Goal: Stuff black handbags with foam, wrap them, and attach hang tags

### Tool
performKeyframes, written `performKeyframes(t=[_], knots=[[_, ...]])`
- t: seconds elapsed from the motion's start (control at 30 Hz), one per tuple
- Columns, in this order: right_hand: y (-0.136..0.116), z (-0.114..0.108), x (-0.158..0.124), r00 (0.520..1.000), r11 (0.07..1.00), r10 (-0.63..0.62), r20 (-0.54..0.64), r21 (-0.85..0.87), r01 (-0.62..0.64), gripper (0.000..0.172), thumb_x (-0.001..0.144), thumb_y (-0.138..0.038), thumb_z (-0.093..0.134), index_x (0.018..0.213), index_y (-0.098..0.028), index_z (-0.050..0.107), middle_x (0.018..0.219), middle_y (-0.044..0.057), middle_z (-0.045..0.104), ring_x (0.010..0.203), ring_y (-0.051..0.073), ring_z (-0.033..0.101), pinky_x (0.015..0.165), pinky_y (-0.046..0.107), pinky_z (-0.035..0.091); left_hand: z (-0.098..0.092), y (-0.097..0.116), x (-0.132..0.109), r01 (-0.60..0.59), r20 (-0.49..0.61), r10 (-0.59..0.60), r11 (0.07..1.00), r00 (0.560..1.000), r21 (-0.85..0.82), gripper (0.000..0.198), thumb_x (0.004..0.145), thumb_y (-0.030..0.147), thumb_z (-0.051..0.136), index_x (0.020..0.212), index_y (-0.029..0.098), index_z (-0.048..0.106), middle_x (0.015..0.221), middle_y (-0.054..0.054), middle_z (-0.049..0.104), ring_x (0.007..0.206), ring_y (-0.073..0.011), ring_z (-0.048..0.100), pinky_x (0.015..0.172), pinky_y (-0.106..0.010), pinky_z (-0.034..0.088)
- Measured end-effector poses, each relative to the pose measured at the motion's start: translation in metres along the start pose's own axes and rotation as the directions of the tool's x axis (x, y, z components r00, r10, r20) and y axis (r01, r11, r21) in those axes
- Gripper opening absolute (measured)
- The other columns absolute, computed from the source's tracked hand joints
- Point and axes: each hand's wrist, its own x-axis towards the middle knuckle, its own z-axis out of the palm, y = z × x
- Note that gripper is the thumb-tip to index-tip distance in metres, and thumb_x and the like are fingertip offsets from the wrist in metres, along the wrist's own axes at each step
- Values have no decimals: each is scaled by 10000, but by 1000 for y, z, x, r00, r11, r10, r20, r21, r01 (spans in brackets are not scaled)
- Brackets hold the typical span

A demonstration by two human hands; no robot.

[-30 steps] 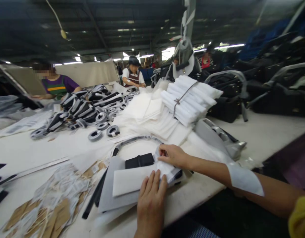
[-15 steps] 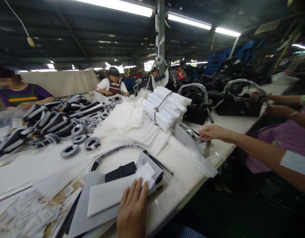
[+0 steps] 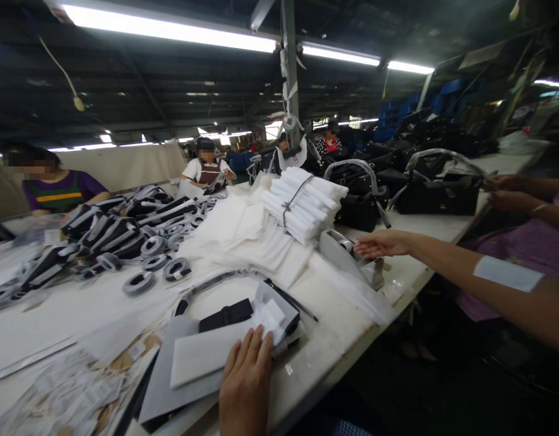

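My left hand [image 3: 246,381] lies flat, fingers together and stretched out, on a white foam sheet [image 3: 206,357] that covers a black bag part [image 3: 225,315] near the table's front edge. My right hand [image 3: 380,243] reaches out to the right and rests on the grey tape dispenser [image 3: 347,257]; its fingers are extended over the dispenser's top. A white patch sits on my right forearm. A curved grey-wrapped strap [image 3: 215,281] lies behind the black part.
A tied bundle of white foam sheets [image 3: 306,203] and loose sheets [image 3: 243,233] sit mid-table. Wrapped straps and rolls [image 3: 125,236] lie at left, paper tags [image 3: 65,393] at front left. Black bags [image 3: 436,188] stand at right. Other people work across the table and at right.
My right hand left the white wrapping on the black part and moved right to the tape dispenser. My left hand has stayed pressed on the foam sheet. The view swung right.
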Motion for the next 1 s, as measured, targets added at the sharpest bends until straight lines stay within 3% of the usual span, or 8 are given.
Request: performKeyframes(t=[0.1, 0.23, 0.37, 0.47, 0.6, 0.8, 0.9, 1.0], knots=[[-3, -6, -9, 988, 989, 144, 55, 28, -146, 293, 907, -279, 660, 872, 9, 702, 851, 206, 748, 719, 190, 722, 722, 312, 590, -3, 2, 3, 2, -20, -2, 1000, 1000, -9, 371, 991, 131, 367, 1246, 199, 629, 1314, -35, 667, 1171, -213, 638, 1021, -399, 395], [-10, -18, -31, 984, 981, 176, 0, 87, -176, 245, 961, -268, 602, 924, -48, 704, 926, 161, 753, 738, 135, 706, 728, 202, 587, -4, 1, 3, -18, -14, 18, 1000, 1000, -13, 369, 991, 145, 374, 1255, 192, 627, 1325, -48, 660, 1178, -218, 636, 1028, -398, 390], [-7, -31, -66, 974, 972, 223, -38, 88, -219, 218, 925, -284, 645, 929, -83, 730, 1018, 173, 747, 813, 169, 724, 735, 203, 610, -2, -2, 0, -18, -1, 18, 1000, 1000, -10, 379, 982, 155, 390, 1285, 204, 612, 1360, -44, 636, 1207, -214, 620, 1055, -392, 388], [14, -38, -89, 969, 967, 248, -10, 57, -247, 230, 904, -335, 662, 929, -132, 768, 1072, 180, 744, 874, 217, 740, 765, 235, 620, 0, -4, -3, -34, 9, 34, 999, 999, 6, 394, 973, 162, 409, 1319, 210, 591, 1394, -45, 609, 1228, -211, 607, 1074, -386, 390], [58, -38, -100, 990, 990, 140, 25, 2, -140, 271, 892, -412, 647, 889, -180, 787, 1055, 200, 747, 874, 270, 751, 747, 292, 628, 1, -6, -4, -59, 50, 58, 998, 997, 11, 414, 969, 161, 426, 1359, 200, 561, 1429, -56, 576, 1263, -225, 584, 1093, -398, 383], [110, -28, -84, 986, 955, 115, -119, -260, -143, 285, 838, -476, 646, 859, -208, 742, 966, 120, 774, 802, 244, 743, 717, 340, 625, -1, -6, -5, -35, 44, 35, 999, 998, -11, 410, 985, 174, 415, 1370, 189, 553, 1439, -47, 566, 1261, -221, 584, 1141, -395, 316], [119, -36, -82, 988, 823, -86, -128, -568, -2, 287, 850, -464, 598, 867, -222, 752, 898, 89, 777, 812, 277, 732, 759, 405, 604, 0, -6, -7, -48, 69, 49, 999, 996, -9, 425, 981, 163, 408, 1383, 181, 542, 1459, -50, 544, 1287, -222, 562, 1157, -396, 289], [110, -48, -91, 922, 486, -384, 48, -839, 246, 283, 883, -403, 547, 962, -247, 768, 1027, 73, 770, 946, 300, 722, 856, 446, 572, 1, -6, -8, -53, 77, 54, 999, 996, -12, 421, 984, 170, 405, 1381, 185, 547, 1470, -52, 532, 1298, -222, 551, 1171, -399, 265]])
